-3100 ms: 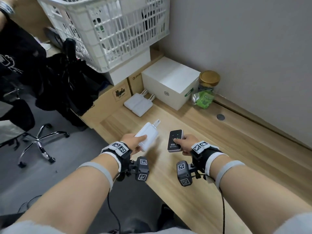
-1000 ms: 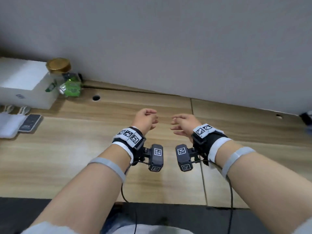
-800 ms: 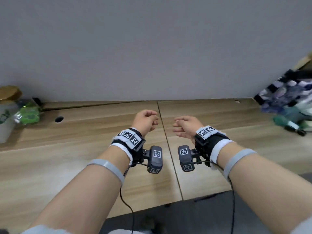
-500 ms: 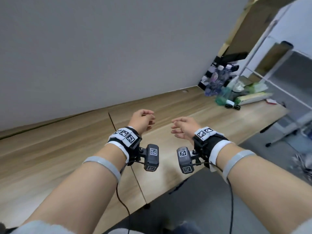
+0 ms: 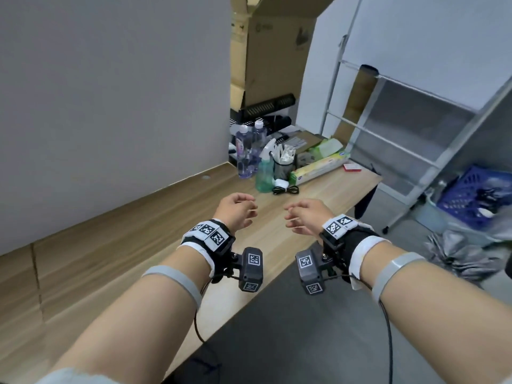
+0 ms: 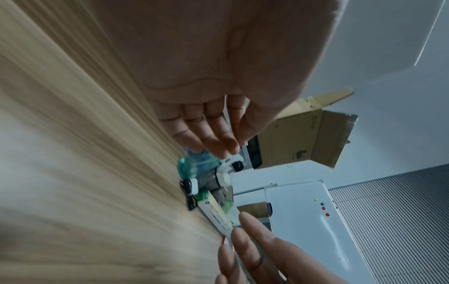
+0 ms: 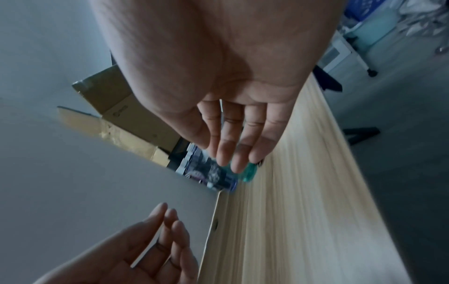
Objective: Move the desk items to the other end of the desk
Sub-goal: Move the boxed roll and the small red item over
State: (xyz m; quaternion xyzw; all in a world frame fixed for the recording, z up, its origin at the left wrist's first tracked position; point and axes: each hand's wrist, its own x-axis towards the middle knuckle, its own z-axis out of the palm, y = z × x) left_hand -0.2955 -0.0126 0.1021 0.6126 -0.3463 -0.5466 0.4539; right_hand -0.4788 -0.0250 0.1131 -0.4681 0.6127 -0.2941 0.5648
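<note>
Both hands hover empty over the wooden desk point(image 5: 110, 259), fingers loosely curled. My left hand point(image 5: 250, 210) and right hand point(image 5: 289, 217) are side by side, a short gap between them. Beyond them, at the desk's far end, stands a cluster: two water bottles point(image 5: 245, 153), a green spray bottle point(image 5: 264, 170), a black mesh pen cup point(image 5: 284, 164), a white case with a black cable point(image 5: 285, 189), a long yellow-green box point(image 5: 318, 167) and a green wipes pack point(image 5: 328, 146). The wrist views show the left fingers point(image 6: 213, 138) and right fingers point(image 7: 233, 146) holding nothing.
An open cardboard box point(image 5: 271, 51) towers behind the cluster by the grey wall. Right of the desk are a metal rack point(image 5: 415, 134), a blue crate point(image 5: 468, 195) and crumpled grey material point(image 5: 465, 253) on the floor. A small red item point(image 5: 352, 167) lies near the desk's end.
The white charger and black device were set down at the left end. My view has since swung right along the desk, and the far-end cluster has come closer. Both hands stay empty.
</note>
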